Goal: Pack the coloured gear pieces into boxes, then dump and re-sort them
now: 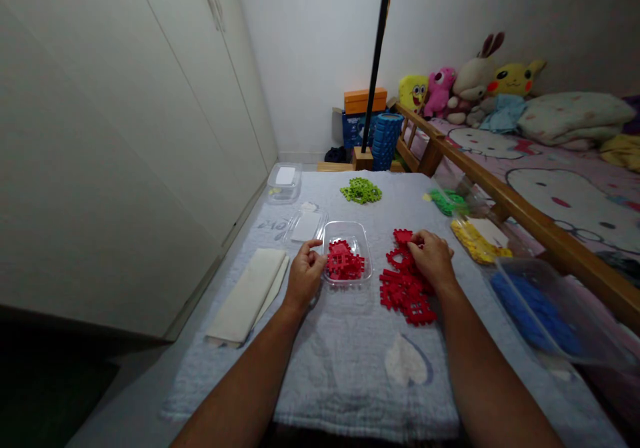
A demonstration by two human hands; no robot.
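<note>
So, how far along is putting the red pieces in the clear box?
Done: a share of the red pieces lies in the clear box. In hand: the left hand touches the box's rim, the right hand rests on the loose red pile. Left: that pile looks larger than the box's share, so probably under half is in.

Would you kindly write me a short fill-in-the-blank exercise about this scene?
The left hand touches a clear box holding ___ pieces.
The right hand rests on a loose red pile, to the box's ___.
The pile at the blanket's far edge is ___.
The big tub holds ___ pieces.
Answers: red, right, green, blue.
</note>
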